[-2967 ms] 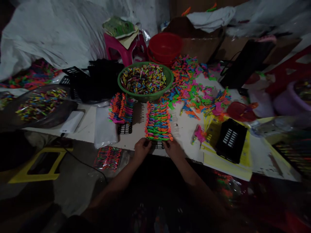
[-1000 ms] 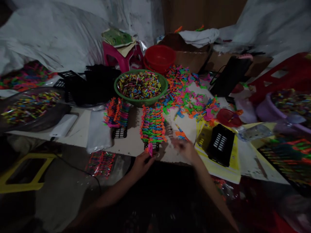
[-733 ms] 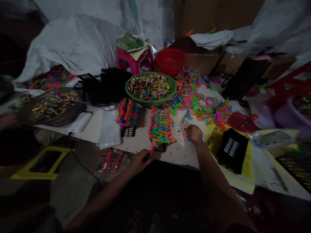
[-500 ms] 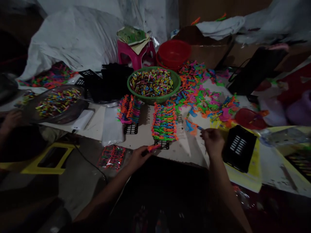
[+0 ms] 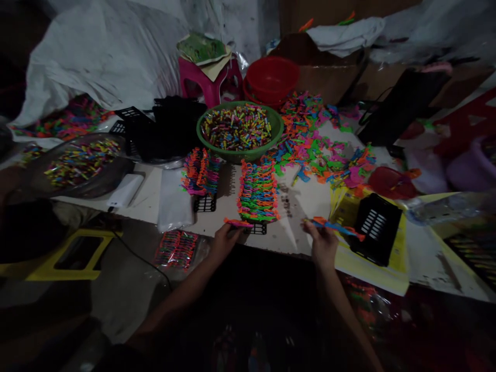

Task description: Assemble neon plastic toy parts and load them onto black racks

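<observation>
My left hand [image 5: 225,242] is closed on a small pink-and-orange plastic piece [image 5: 237,223], at the near end of a black grid rack [image 5: 259,229]. Rows of bright plastic pieces [image 5: 258,191] in green, orange, pink and blue fill most of that rack. To the right, my right hand [image 5: 324,245] pinches a blue plastic piece with an orange end [image 5: 336,227], which points right towards a black slotted tray [image 5: 377,227]. The exact shape of both held pieces is too dim to make out.
Behind the rack stands a green basin [image 5: 284,132] of small coloured tubes. Loose plastic pieces [image 5: 310,139] are heaped to its right. A second loaded rack [image 5: 200,173], a clear bag [image 5: 175,199] and a white power bank [image 5: 127,190] lie left. Another person's hand [image 5: 10,181] shows far left.
My right hand has moved left and nearer, and its blue-and-orange piece has swung round to point right. My left hand has shifted slightly left with its piece. The view has shifted a little.
</observation>
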The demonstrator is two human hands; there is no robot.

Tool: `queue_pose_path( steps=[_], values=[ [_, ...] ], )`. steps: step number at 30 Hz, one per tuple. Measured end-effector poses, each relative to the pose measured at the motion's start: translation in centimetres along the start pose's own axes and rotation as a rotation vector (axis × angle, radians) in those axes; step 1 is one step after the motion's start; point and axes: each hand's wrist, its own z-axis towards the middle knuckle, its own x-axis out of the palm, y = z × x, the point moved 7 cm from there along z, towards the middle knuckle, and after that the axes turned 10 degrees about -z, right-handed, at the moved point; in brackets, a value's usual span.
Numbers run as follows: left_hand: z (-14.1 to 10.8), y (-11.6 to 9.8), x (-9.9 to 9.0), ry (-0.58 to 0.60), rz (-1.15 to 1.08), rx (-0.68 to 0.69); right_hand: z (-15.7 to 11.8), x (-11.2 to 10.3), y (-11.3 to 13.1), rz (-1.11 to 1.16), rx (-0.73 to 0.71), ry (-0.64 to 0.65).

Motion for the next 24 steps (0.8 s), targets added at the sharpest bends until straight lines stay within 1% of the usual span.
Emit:
queue_pose_path(
  steps=[1, 3, 5, 7, 10, 12, 14, 17, 19, 24],
  values=[
    [0.0, 0.2, 0.1, -0.010, -0.006, 0.000, -1.2, 1.5, 0.0, 0.043, 0.025, 0.077],
    [0.0, 0.6, 0.4, -0.026, -0.019, -0.001, -3.4, 4.6, -0.1, 0.000, 0.049, 0.224],
    [0.2, 1.0, 0.6, -0.040, -0.018, -0.010, -4.9, 7.0, -0.3, -0.110, 0.017, 0.292],
    [0.4, 1.2, 0.8, -0.033, 0.017, -0.014, -5.4, 8.3, -0.4, -0.240, -0.041, 0.300],
    [0.7, 1.1, 0.9, 0.009, 0.101, -0.004, -4.9, 9.1, -0.4, -0.412, -0.123, 0.285],
    [0.7, 0.9, 0.9, 0.037, 0.134, -0.004, -4.5, 9.3, 0.0, -0.473, -0.189, 0.282],
    [0.7, 0.8, 0.9, 0.040, 0.154, -0.009, -4.2, 9.5, 0.5, -0.524, -0.250, 0.295],
    [0.8, 0.8, 0.8, 0.029, 0.187, -0.033, -4.0, 9.8, 0.7, -0.637, -0.269, 0.327],
    [0.8, 0.8, 0.9, 0.044, 0.211, -0.043, -4.1, 10.0, 0.9, -0.700, -0.277, 0.350],
    [1.0, 0.5, 1.2, 0.085, 0.204, 0.001, -4.4, 10.3, 1.6, -0.770, -0.336, 0.387]
  ],
)
